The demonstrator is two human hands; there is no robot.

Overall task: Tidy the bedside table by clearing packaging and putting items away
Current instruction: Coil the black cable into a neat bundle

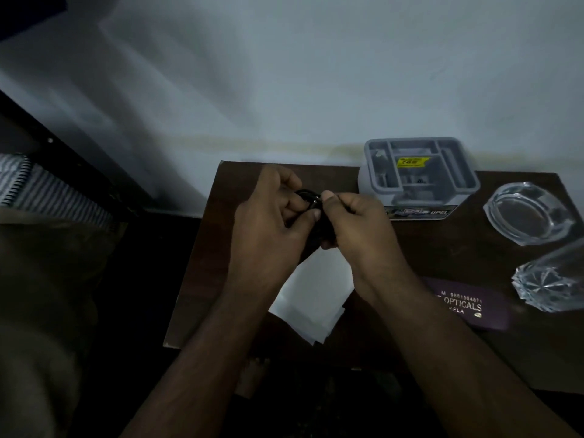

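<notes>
At nine o'clock a striped grey and white cloth [22, 181] is lying on the bed edge, apart from the work. The dark brown wooden bedside table [202, 248] is filling the middle and the right part of the view.

Over its centre the left hand [271, 216] and the right hand [357, 222] are meeting, both closed around a small black glossy object [316, 213], maybe a coiled cable or a strap; it is too dark to tell which. The fingers are pinching it from the two sides, probably for folding it compact before putting it away. Under the hands, at six o'clock, a flat white paper packet [316, 298] is lying, thin and smooth, likely packaging waiting for removal.

At one o'clock a grey plastic tray with moulded compartments [420, 172] is standing against the wall, carrying a yellow sticker. At four o'clock a purple spectacle case with white lettering [467, 308] is resting. At three o'clock a clear faceted glass ashtray [531, 213] is sitting, and just below it a cut-glass tumbler [550, 279], heavy and fragile looking.
</notes>
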